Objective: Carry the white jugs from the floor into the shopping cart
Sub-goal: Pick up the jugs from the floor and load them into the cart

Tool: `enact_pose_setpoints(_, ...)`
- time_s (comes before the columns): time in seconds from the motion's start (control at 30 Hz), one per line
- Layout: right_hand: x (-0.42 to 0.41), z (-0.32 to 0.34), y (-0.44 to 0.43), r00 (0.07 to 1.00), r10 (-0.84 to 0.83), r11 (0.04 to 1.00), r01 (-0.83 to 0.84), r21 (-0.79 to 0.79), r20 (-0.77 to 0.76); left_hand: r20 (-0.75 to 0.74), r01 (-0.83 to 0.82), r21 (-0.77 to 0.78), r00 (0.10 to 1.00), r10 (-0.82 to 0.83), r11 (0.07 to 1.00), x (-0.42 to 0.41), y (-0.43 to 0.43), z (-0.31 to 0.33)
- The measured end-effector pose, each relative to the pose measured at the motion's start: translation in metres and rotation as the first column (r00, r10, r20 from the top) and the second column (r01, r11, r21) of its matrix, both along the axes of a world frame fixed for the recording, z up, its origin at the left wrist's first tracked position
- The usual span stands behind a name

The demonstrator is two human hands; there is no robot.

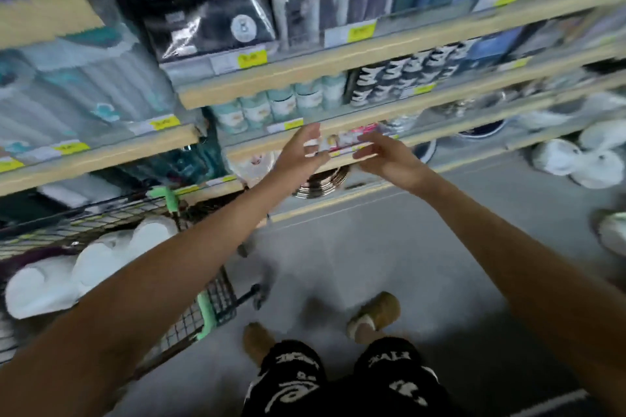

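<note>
Item, far left: shopping cart (203, 315), wire-sided with green corner trim, parked close against the shelving (305, 73), presumably to keep the aisle passable. Inside it are the loaded jugs (101, 261), white and rounded, bunched together, apparently the part of the job already done. Item, centre: left hand (301, 154), raised at arm's length before the shelf edges, fingers straight and spread, holding nothing. Item, just beside it: right hand (389, 159), palm turned inward, fingers loosely extended, likewise empty. The two hands face each other with a gap between, which reads as readiness to take a bulky jug from both sides. Item, below: grey floor (423, 247), where the person stands in tan slippers (372, 313). Item, far right: floor jugs (576, 159), a white cluster at the foot of the lowest shelf, well apart from both hands and from the cart. A stray white piece (614, 234) at the right edge is too blurred to identify. Judgement: load part-transferred; the next pickup lies rightward.
</note>
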State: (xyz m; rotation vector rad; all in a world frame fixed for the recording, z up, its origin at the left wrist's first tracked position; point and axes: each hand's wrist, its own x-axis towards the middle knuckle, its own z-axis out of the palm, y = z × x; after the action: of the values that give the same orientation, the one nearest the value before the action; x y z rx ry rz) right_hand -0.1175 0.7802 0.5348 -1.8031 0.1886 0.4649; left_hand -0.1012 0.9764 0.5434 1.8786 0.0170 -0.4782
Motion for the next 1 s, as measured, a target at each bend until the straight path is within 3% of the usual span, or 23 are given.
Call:
enact_pose_setpoints(0.37,-0.054,0.020,-0.274,0.957,-0.265,0.946,0.281,-0.159,0.118,0.004,0.308,0.018,0.951,-0.308,0.951,0.007,-0.292,0.021)
enact_pose_setpoints(0.57,-0.097,0.015,-0.375,0.871,-0.487,0.867,0.492,-0.083,0.072,-0.017,0.529,0.035,0.849,-0.528,0.848,-0.006,-0.418,0.015)
enact_pose_setpoints(1.0,-0.148,-0.051,-0.629,0.670,-0.740,0.671,0.730,-0.128,-0.056,-0.183,0.777,0.027,0.622,-0.761,0.628,-0.019,-0.726,-0.064)
